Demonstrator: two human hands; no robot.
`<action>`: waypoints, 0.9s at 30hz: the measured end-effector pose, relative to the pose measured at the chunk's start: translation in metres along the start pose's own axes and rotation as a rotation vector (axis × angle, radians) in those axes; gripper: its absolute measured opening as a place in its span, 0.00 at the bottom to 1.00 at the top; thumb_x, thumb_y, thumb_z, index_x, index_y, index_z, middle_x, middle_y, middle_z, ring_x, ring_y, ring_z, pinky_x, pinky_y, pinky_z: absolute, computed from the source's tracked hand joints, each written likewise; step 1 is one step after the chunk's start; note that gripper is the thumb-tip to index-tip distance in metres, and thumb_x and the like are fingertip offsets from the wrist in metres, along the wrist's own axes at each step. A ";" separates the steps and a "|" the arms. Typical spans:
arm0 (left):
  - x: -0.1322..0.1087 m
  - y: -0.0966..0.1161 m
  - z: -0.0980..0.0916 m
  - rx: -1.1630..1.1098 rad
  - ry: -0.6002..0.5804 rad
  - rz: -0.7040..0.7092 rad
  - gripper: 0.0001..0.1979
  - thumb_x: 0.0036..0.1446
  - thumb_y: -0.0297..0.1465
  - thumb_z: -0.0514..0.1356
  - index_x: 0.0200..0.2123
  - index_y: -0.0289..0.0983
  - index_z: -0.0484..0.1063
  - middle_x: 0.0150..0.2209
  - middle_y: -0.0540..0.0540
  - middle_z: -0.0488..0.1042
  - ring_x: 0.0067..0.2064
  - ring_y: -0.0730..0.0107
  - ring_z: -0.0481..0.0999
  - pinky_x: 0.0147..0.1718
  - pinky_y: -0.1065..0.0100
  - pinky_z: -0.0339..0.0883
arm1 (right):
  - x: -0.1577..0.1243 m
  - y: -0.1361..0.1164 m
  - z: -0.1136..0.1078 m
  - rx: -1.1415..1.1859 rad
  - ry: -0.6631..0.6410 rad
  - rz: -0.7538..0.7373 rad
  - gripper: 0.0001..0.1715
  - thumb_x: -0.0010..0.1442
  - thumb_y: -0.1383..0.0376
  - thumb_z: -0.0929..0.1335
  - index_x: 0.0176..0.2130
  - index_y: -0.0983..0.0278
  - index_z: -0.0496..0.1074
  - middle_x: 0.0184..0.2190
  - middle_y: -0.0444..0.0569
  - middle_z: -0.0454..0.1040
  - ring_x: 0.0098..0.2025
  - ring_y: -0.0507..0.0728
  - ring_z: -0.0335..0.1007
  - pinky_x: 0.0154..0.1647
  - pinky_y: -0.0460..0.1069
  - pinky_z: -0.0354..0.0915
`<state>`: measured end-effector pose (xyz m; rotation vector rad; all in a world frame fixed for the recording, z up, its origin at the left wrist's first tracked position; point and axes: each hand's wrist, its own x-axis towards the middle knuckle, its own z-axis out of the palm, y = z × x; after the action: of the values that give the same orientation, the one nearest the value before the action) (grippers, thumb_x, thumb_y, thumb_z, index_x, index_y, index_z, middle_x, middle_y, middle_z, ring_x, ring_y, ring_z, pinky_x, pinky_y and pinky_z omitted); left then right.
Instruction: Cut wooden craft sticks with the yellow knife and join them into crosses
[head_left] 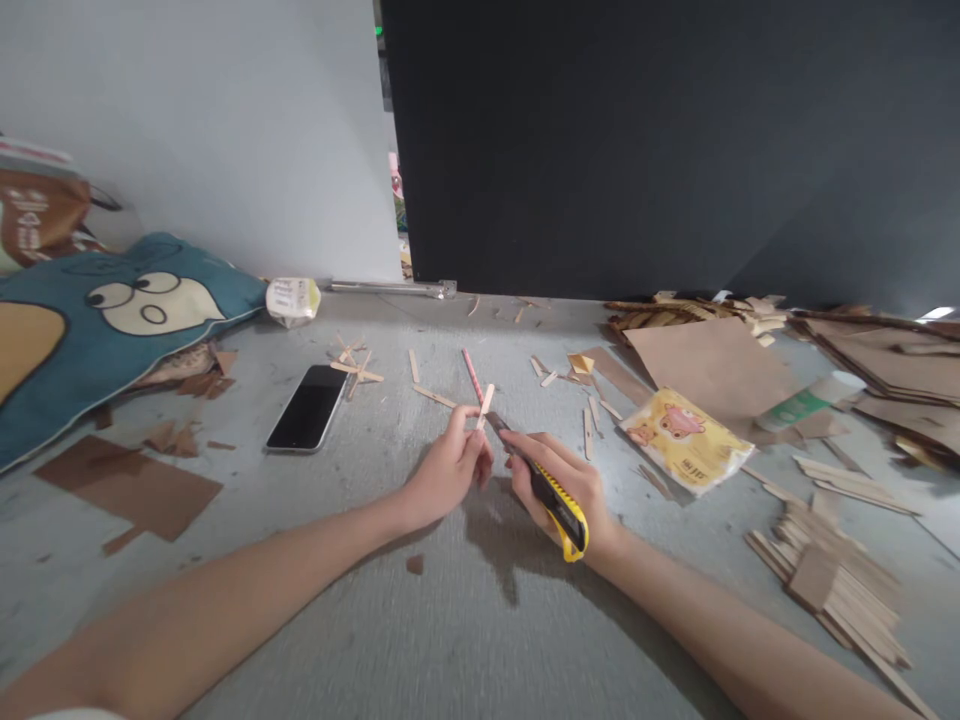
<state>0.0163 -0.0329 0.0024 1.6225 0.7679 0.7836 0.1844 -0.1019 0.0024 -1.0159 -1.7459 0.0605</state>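
While my left hand (448,472) pinches a small wooden stick (487,400) between thumb and fingers, my right hand (562,478) is wrapped around a yellow and black utility knife (561,497), blade angled in at the stick. So hands are close together, both gripping something. Stick's right at my left fingertips with its top end poking up, I reckon so the blade can get at it without my fingers covering the wood. Can't tell if the blade is actually biting in or just resting alongside. Knife's held low and slanted, handle end back toward my right wrist, which probably gives me finer control.

Stuff around: a red-striped stick (472,370) lies just beyond my left fingers, so close I can't say if it's touching the wooden one. That's about the only thing really in the way up front. Phone (308,408) sits left of my left hand, some crossed sticks (358,373) just past it. Right of my right hand there's a yellow packet (679,442), then a glue stick (810,402), with a heap of sticks (844,590) out past my right forearm. One brown scrap (415,565) sits near me, below my left wrist.
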 end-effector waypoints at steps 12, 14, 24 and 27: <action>0.000 0.004 -0.001 0.017 0.013 -0.016 0.15 0.74 0.43 0.49 0.55 0.41 0.59 0.25 0.56 0.68 0.25 0.72 0.69 0.30 0.68 0.63 | -0.005 0.001 -0.001 -0.072 0.040 0.072 0.21 0.67 0.70 0.67 0.58 0.58 0.71 0.38 0.48 0.82 0.34 0.55 0.83 0.37 0.49 0.79; 0.000 0.004 -0.001 0.012 0.017 -0.018 0.15 0.74 0.43 0.49 0.55 0.41 0.59 0.25 0.57 0.68 0.25 0.72 0.68 0.30 0.68 0.63 | -0.006 0.002 0.000 -0.088 0.045 0.088 0.20 0.67 0.69 0.67 0.57 0.57 0.71 0.38 0.48 0.83 0.34 0.55 0.84 0.38 0.49 0.79; 0.002 0.000 -0.001 -0.024 0.027 -0.022 0.18 0.73 0.45 0.49 0.57 0.40 0.60 0.25 0.57 0.68 0.25 0.72 0.69 0.29 0.68 0.62 | -0.008 0.004 0.001 -0.091 0.032 0.129 0.17 0.67 0.67 0.68 0.55 0.57 0.70 0.39 0.47 0.83 0.33 0.55 0.84 0.38 0.48 0.79; 0.003 -0.001 -0.002 -0.024 0.049 -0.014 0.19 0.72 0.46 0.50 0.55 0.39 0.63 0.25 0.56 0.68 0.24 0.72 0.69 0.29 0.68 0.62 | -0.004 0.004 -0.002 -0.059 0.012 0.054 0.18 0.68 0.69 0.67 0.56 0.58 0.70 0.40 0.49 0.82 0.36 0.55 0.83 0.40 0.48 0.79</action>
<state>0.0161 -0.0297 0.0019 1.5799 0.8012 0.8221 0.1890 -0.1024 -0.0018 -1.1040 -1.7186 0.0371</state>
